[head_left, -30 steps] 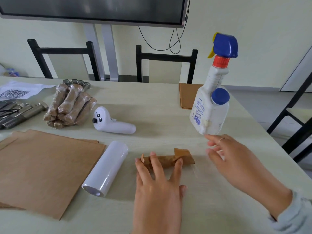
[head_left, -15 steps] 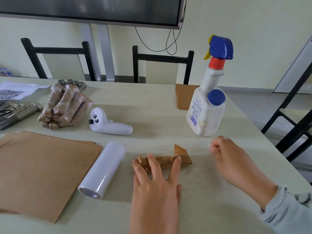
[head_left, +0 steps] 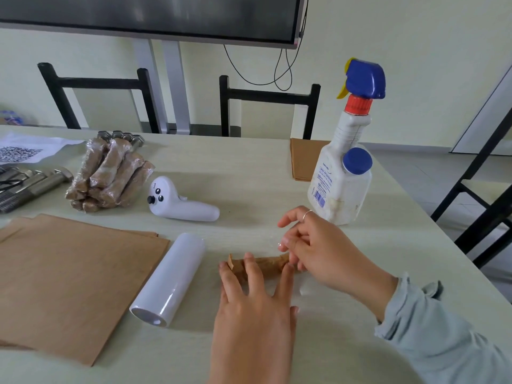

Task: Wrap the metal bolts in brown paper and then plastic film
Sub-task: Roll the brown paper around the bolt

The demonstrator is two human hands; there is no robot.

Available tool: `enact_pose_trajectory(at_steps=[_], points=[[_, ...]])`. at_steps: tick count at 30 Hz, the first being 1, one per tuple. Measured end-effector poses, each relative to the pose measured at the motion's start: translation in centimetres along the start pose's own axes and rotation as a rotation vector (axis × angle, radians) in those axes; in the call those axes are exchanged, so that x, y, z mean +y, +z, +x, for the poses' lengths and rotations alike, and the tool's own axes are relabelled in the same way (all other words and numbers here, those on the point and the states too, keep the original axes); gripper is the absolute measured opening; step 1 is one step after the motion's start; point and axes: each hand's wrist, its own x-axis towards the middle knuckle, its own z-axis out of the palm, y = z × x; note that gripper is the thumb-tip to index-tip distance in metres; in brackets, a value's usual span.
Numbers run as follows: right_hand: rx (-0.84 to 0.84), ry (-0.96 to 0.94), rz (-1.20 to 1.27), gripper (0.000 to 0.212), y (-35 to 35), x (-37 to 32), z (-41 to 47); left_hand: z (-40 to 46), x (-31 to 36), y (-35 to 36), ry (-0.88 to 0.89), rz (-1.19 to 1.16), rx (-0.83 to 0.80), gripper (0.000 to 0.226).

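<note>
A bolt wrapped in brown paper (head_left: 267, 266) lies crosswise on the table in front of me. My left hand (head_left: 253, 309) presses it down with straight, spread fingers. My right hand (head_left: 318, 252) sits at the bolt's right end, fingers curled, pinching the edge of a sheet of clear plastic film (head_left: 306, 289) that lies under the bolt and is barely visible. A white roll of plastic film (head_left: 169, 281) lies to the left of the bolt. Brown paper sheets (head_left: 69, 281) are stacked further left. Bare metal bolts (head_left: 30, 185) lie at the far left.
A pile of wrapped bolts (head_left: 108, 176) sits at back left, beside a white handheld controller (head_left: 180, 203). A spray bottle (head_left: 343, 176) stands just behind my right hand. A folded brown sheet (head_left: 302, 159) lies behind it. The table's right edge is near.
My right hand pinched the film's edge near the spray bottle and drew it back over the bolt's right end. My left hand stayed pressed on the bolt.
</note>
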Motion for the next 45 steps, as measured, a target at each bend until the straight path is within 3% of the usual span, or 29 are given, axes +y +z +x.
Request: enact_pose_trajectory(at_steps=[3, 7, 14, 26, 31, 32, 35, 37, 40, 42, 45], points=[[-0.011, -0.116, -0.186, 0.025, 0.4, 0.4, -0.9, -0.1, -0.1, -0.2, -0.034, -0.026, 0.001, 0.069], [-0.065, -0.204, -0.313, 0.052, 0.9, 0.6, -2.6, 0.3, -0.1, -0.5, -0.029, 0.035, -0.057, 0.083], [-0.272, -0.092, -0.300, 0.074, -0.1, 0.1, -1.9, 0.2, 0.0, 0.0, -0.047, -0.027, 0.015, 0.073], [-0.330, 0.024, -0.213, 0.096, 0.4, 1.1, -1.1, 0.3, 0.3, 0.6, -0.068, -0.013, 0.008, 0.060], [-0.369, -0.012, -0.090, 0.096, 0.2, 1.7, -1.2, 0.4, 0.2, 0.5, -0.046, 0.022, -0.004, 0.029], [-0.389, -0.019, -0.019, 0.094, -0.5, 1.4, -1.4, 0.3, 0.0, 0.5, -0.033, 0.028, -0.036, 0.034], [-0.241, -0.043, 0.137, 0.066, -3.7, 0.7, -1.6, 0.2, 0.0, 0.5, -0.047, 0.030, -0.015, 0.037], [-0.079, -0.014, -0.002, 0.053, -5.4, 1.4, -1.6, 0.3, 0.2, 0.6, -0.064, 0.027, -0.027, 0.055], [-0.199, 0.016, -0.431, 0.041, -5.3, 3.6, -1.5, 0.4, 0.1, 0.5, -0.068, 0.064, -0.005, 0.045], [-0.238, -0.027, -0.458, 0.039, -4.1, 4.3, -1.3, 0.4, 0.1, 0.3, -0.077, 0.068, -0.037, 0.035], [-0.166, -0.094, -0.364, 0.045, -3.7, 4.2, -0.8, 0.3, 0.4, 0.3, -0.107, 0.043, -0.070, 0.044]])
